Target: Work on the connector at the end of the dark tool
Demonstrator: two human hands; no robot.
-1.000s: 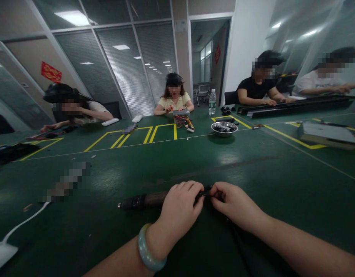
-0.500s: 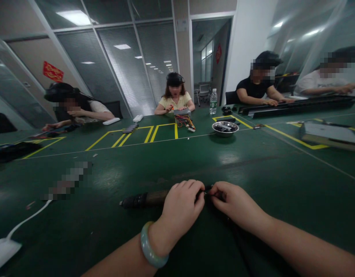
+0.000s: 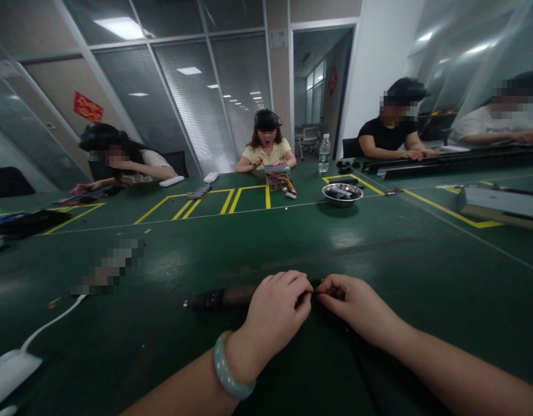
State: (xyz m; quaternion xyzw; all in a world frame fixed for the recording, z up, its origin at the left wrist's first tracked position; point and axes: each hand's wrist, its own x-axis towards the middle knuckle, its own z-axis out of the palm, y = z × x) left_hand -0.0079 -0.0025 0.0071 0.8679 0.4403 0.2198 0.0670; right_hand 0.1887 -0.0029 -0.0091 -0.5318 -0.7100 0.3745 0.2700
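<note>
A dark, pen-shaped electric screwdriver point(image 3: 238, 297) lies crosswise on the green table, its bit end pointing left. My left hand point(image 3: 277, 306), with a pale green bangle at the wrist, is closed over its right end, thumb and fingers bent together. Just to the right, my right hand point(image 3: 350, 300) is closed in a pinch, its fingertips almost touching those of my left. A thin black cable point(image 3: 364, 367) runs from beneath my right hand toward the near edge. The small dark piece between the fingertips is mostly hidden; it appears to be the cable's end.
Beyond my hands stand a metal bowl point(image 3: 342, 195) of dark parts and a water bottle point(image 3: 324, 153). A power supply box with coloured wires point(image 3: 283, 182) lies before a co-worker. A white adapter point(image 3: 15, 375) with a cord is at left; a grey box point(image 3: 502, 205) at right.
The whole view has shifted slightly, so things appear a little further right. The gap between my two hands' fingertips has narrowed a little. Both hands keep their grips.
</note>
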